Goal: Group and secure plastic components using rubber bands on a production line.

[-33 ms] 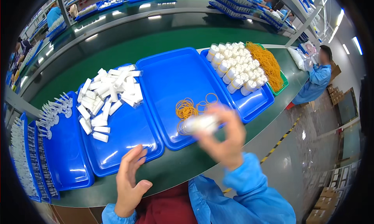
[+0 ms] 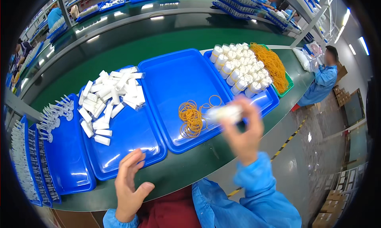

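From the head view, the right hand (image 2: 244, 135) is raised over the near right corner of the middle blue tray (image 2: 174, 81), its fingers clenched around a white bundle (image 2: 224, 113), blurred by motion. It holds the bundle just beside the loose orange rubber bands (image 2: 192, 117) lying in that tray, within easy reach. The left hand (image 2: 129, 186) hovers released, fingers spread, at the near edge of the green table (image 2: 182, 172), holding nothing. Left of it, a second tray (image 2: 127, 144) carries scattered white packets (image 2: 109, 95). Far right, banded bundles (image 2: 240, 69) stand packed together in another tray.
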